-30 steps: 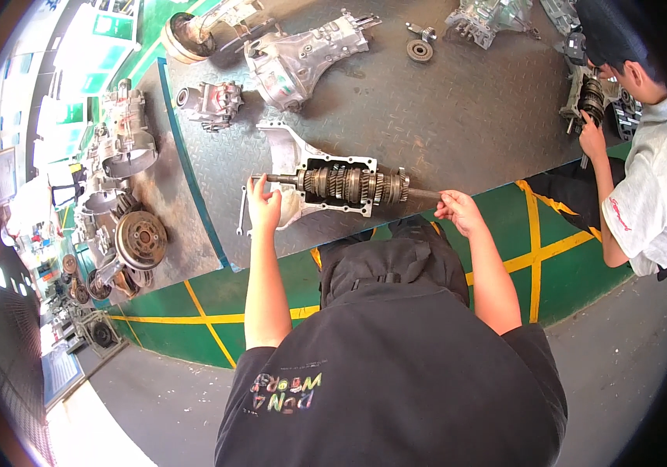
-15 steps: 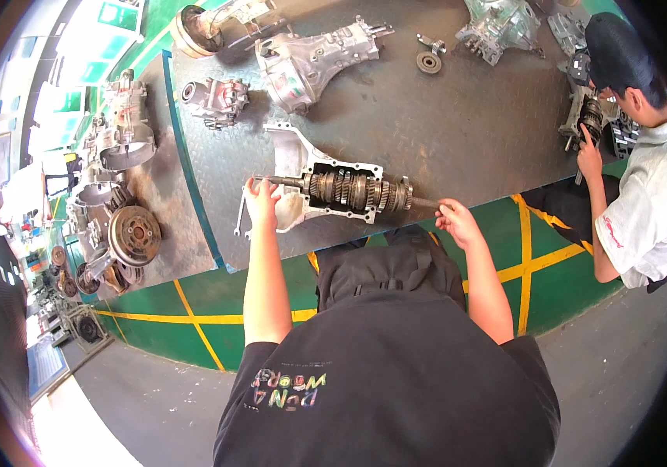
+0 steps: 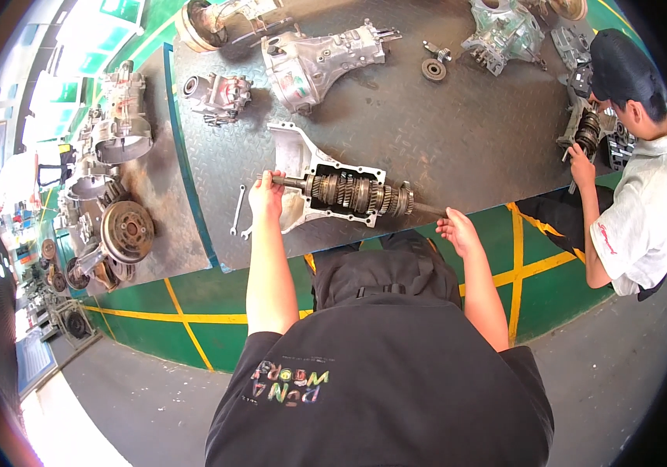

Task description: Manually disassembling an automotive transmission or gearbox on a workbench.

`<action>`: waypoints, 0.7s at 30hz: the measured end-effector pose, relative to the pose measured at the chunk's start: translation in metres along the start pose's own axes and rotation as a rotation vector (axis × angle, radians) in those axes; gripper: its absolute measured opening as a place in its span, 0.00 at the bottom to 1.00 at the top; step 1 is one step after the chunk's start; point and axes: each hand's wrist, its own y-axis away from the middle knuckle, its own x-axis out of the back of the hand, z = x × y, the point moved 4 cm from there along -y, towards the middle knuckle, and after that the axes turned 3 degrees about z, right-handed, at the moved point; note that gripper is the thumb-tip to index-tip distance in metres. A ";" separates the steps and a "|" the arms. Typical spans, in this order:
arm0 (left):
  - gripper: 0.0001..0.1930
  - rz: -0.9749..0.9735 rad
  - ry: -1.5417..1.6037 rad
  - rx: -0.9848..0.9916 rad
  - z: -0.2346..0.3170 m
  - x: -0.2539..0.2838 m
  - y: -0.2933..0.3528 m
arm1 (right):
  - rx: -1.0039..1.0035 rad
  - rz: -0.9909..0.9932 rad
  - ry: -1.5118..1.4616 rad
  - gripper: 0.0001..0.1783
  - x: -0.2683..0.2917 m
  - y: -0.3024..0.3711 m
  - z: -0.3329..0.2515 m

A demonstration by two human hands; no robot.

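Note:
A gear shaft (image 3: 353, 193) with several toothed gears lies in the cavity of a silver gearbox housing (image 3: 293, 148) on the metal-topped workbench. My left hand (image 3: 266, 201) is closed around the shaft's thin left end. At the other side, my right hand (image 3: 458, 232) has its fingertips at the long right end, which sticks out past the bench's near edge; the fingers are curled, and the grip is partly hidden. A wrench (image 3: 238, 212) lies just left of my left hand.
Behind the housing sit a small gear unit (image 3: 220, 99) and a larger gearbox case (image 3: 322, 62). A bearing ring (image 3: 434, 69) and another housing (image 3: 504, 35) are farther right. A second bench at left bears gearbox parts and a drum (image 3: 127, 232). A co-worker (image 3: 637, 156) handles gears at right.
My left hand has closed over the shaft's left end, its fingers now on top. My right hand has shifted slightly down and right at the other end. The view has moved a little.

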 end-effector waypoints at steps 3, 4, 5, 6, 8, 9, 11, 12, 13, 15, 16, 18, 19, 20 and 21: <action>0.07 -0.171 0.183 -0.074 -0.008 0.008 -0.005 | -0.041 -0.013 0.001 0.22 0.000 0.001 -0.001; 0.07 -0.171 0.186 -0.074 -0.010 0.011 -0.007 | -0.031 -0.018 0.032 0.22 0.000 0.002 -0.002; 0.07 -0.230 0.227 -0.063 -0.012 0.010 -0.006 | -0.021 -0.019 0.063 0.21 0.000 0.002 -0.002; 0.07 -0.290 0.269 -0.054 -0.013 0.009 -0.006 | -0.019 -0.017 0.066 0.21 0.000 0.001 -0.002; 0.08 -0.284 0.284 -0.034 -0.013 0.009 -0.004 | 0.022 -0.014 0.092 0.20 -0.001 0.000 -0.004; 0.09 -0.277 0.295 -0.016 -0.013 0.009 -0.002 | 0.024 -0.011 0.089 0.20 -0.001 -0.001 -0.004; 0.12 -0.268 0.253 0.010 -0.006 0.009 0.003 | 0.039 -0.002 0.126 0.19 -0.002 -0.003 -0.008; 0.15 -0.254 0.212 0.033 -0.004 0.008 0.005 | 0.040 -0.001 0.125 0.19 -0.001 -0.002 -0.009; 0.15 -0.255 0.212 0.034 -0.003 0.009 0.004 | 0.050 0.018 0.137 0.18 0.000 0.000 -0.011; 0.22 0.014 -0.081 0.154 -0.006 0.023 0.003 | 0.061 0.030 0.152 0.18 0.000 -0.002 -0.013; 0.22 0.016 -0.081 0.152 -0.006 0.023 0.003 | 0.067 0.041 0.148 0.17 0.000 -0.002 -0.014; 0.23 0.120 -0.222 0.075 -0.002 0.012 0.014 | 0.071 0.057 0.146 0.17 0.005 -0.001 -0.011; 0.20 0.121 -0.196 0.054 -0.003 0.012 0.013 | 0.056 0.064 0.141 0.16 0.008 0.000 -0.007; 0.20 0.123 -0.195 0.053 -0.003 0.012 0.012 | 0.044 0.067 0.138 0.16 0.008 0.000 -0.005; 0.18 0.143 -0.141 0.057 -0.004 0.013 0.012 | 0.044 0.067 0.140 0.16 0.009 0.000 -0.003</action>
